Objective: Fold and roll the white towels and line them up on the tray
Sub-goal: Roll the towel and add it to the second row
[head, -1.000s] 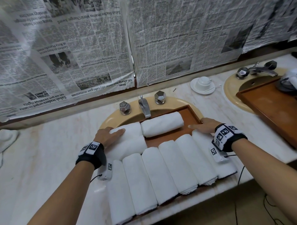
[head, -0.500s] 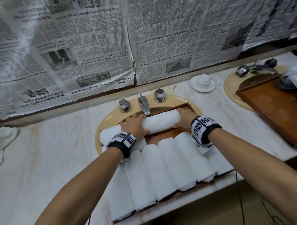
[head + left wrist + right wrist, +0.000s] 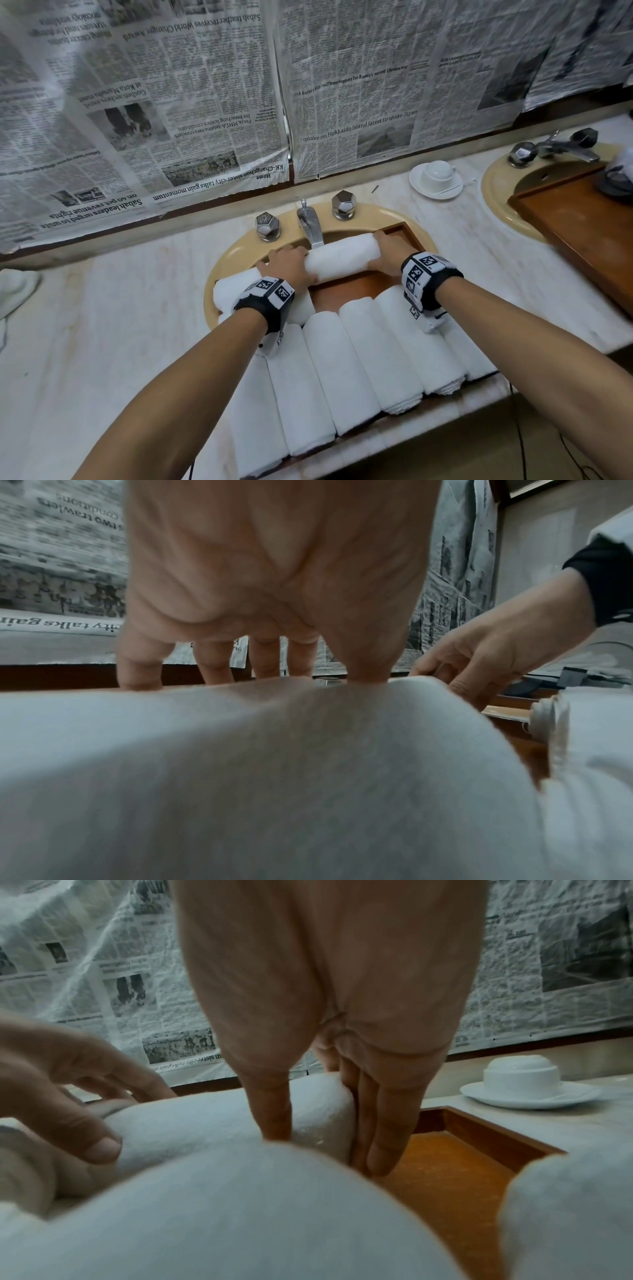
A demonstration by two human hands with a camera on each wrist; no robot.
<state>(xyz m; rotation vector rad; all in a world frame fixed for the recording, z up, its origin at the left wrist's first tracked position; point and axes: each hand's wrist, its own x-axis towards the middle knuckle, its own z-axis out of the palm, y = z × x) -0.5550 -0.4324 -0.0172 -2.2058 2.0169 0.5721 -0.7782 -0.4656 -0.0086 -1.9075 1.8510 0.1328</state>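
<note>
i see the tray (image 3: 409,236) resting across the near basin (image 3: 236,255), in front of the tap (image 3: 310,224) and its two knobs. five rolled towels (image 3: 356,356) lie side by side along the tray's near part. a crosswise roll (image 3: 342,258) lies behind them, with bare tray floor between. my left hand (image 3: 286,263) is on its left end and my right hand (image 3: 388,251) at its right end. another roll (image 3: 233,291) lies left of it. a cup on a saucer (image 3: 436,174) stands behind and right of the basin. a second tray (image 3: 582,226) sits across the far-right basin.
</note>
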